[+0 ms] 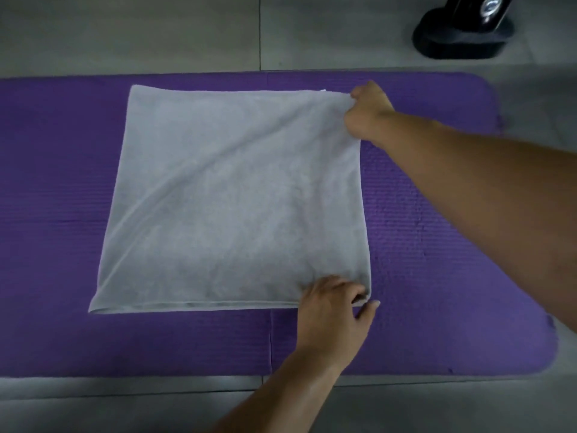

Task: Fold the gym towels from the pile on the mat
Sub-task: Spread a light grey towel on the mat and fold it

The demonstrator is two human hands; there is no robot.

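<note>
Our right hand [368, 110] pinches the far right corner of the grey towel [231, 198]; our left hand [334, 310] pinches the near right corner. Towel lies flat, roughly square, on the purple mat [62, 182], stretching leftward from both hands. Open mat left; fold likely goes that way.

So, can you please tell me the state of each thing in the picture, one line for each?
Grey towel: lying flat on the mat, with a diagonal crease, gripped at its two right corners.
Purple mat: unrolled on the floor, under the towel.
Left hand: pinching the near right corner of the towel.
Right hand: pinching the far right corner.
Black equipment base: standing on the floor beyond the mat, untouched.
</note>
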